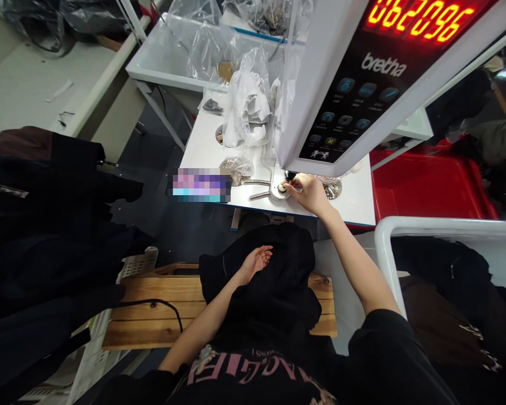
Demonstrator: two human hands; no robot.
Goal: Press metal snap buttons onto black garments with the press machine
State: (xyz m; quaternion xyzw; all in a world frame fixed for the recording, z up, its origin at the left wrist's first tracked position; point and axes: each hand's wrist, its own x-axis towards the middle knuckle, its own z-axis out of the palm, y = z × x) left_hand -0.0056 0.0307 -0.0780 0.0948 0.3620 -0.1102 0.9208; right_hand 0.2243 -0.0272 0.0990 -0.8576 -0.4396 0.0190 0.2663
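Well, the right hand pinches something tiny at the metal press die, left hand slack-fingered on black cloth

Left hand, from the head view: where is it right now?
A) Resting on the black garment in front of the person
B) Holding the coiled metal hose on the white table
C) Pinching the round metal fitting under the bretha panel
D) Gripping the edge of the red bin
A: the left hand lies open on the black garment, away from the white table.
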